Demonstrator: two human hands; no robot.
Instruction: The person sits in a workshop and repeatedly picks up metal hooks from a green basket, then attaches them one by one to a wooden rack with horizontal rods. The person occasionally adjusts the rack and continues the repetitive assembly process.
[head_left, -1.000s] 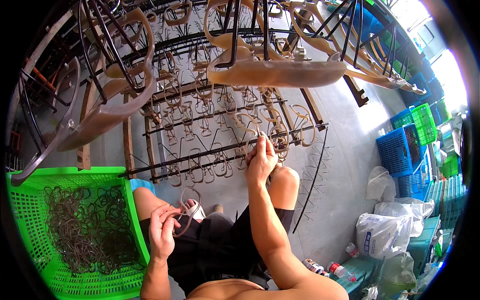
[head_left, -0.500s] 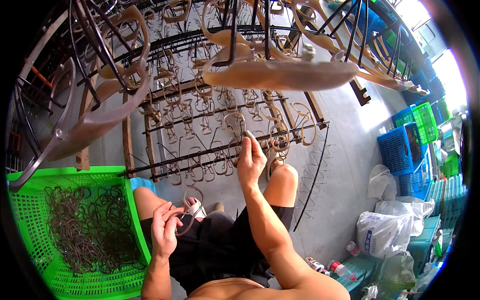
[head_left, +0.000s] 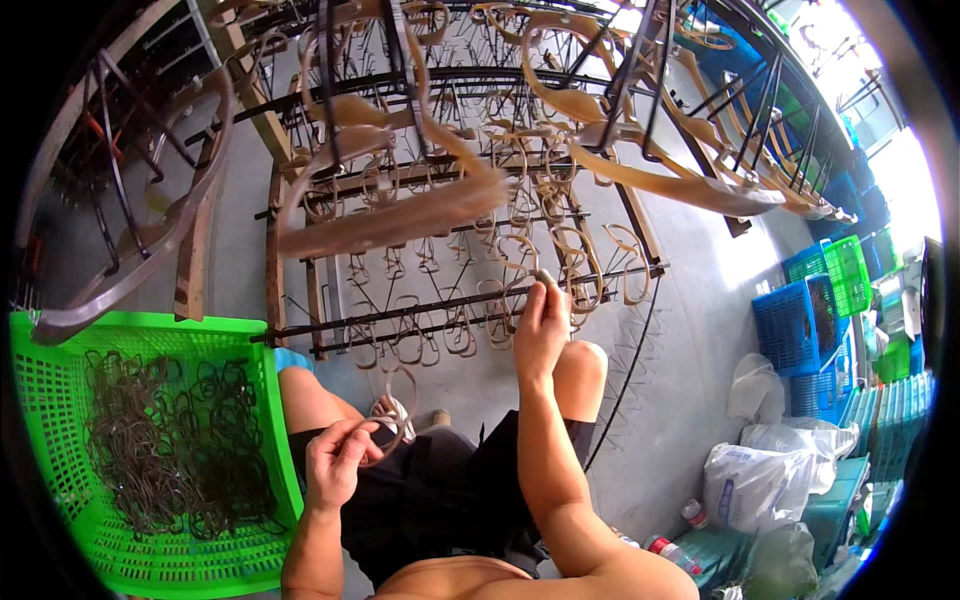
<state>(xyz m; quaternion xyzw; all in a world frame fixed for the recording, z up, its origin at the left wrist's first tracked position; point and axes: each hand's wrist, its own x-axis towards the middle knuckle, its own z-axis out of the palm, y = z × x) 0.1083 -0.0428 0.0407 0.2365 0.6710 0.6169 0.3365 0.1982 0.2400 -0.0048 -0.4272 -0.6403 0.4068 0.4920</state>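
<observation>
Right hand (head_left: 540, 330) raised to rack (head_left: 450, 305), fingertips pinching a small tan loop (head_left: 545, 277) at a rod. Left hand (head_left: 335, 462) over lap, clenched on a bundle of loops (head_left: 392, 420). Green basket (head_left: 265, 440) at left, full of loops.

Two hands (head_left: 541, 325), one green basket (head_left: 262, 420)
</observation>
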